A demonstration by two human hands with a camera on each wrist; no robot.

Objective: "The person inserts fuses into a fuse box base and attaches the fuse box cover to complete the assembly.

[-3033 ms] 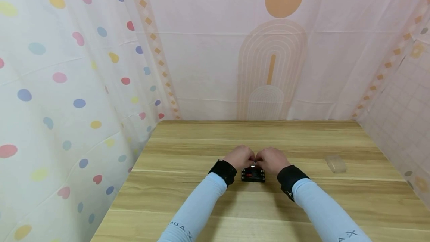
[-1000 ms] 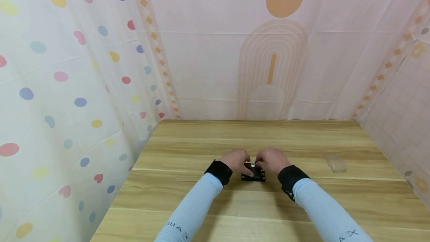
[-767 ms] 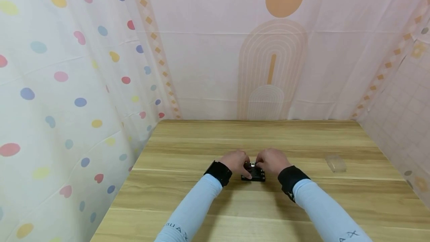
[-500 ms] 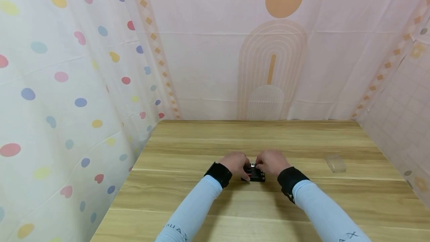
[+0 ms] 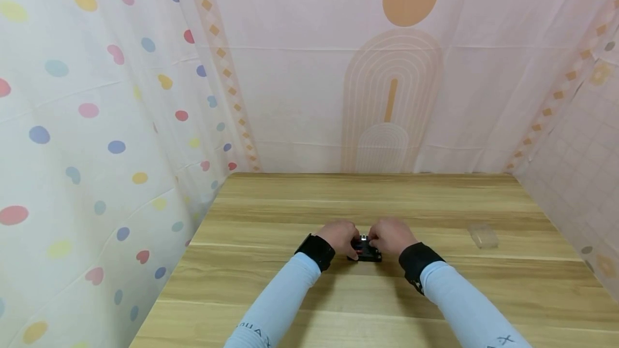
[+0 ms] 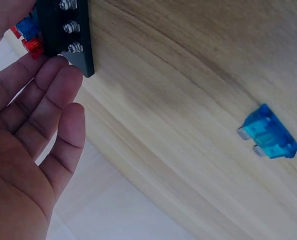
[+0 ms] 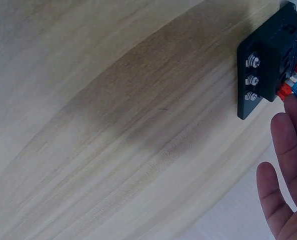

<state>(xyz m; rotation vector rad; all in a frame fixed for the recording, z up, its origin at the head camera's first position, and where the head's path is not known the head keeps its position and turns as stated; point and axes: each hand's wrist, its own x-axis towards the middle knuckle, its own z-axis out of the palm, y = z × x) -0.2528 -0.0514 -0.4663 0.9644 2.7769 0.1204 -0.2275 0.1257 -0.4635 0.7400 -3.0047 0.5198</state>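
Note:
A black fuse block (image 5: 371, 256) with several red and blue blade fuses and side screws sits on the table. My left hand (image 5: 340, 237) holds its left side, thumb near the front edge and fingers toward the back. In the left wrist view, that hand's fingertips reach the block (image 6: 83, 57) beside a red fuse (image 6: 33, 47). At the back right of the block, my right hand (image 5: 393, 234) pinches a blue blade fuse (image 7: 296, 88), mostly covered by the fingertips, near a red fuse (image 7: 284, 91). Another blue blade fuse (image 6: 271, 134) lies loose on the table.
A clear plastic cover (image 5: 483, 236) lies on the wooden table (image 5: 271, 192) to the right. Patterned curtains (image 5: 300, 69) hang behind the table and along both sides.
Since the earliest frame my left hand has parted from the right fingertips and moved left onto the block. Its thumb has since slid toward the block's front-left corner. The right hand stays nearly still.

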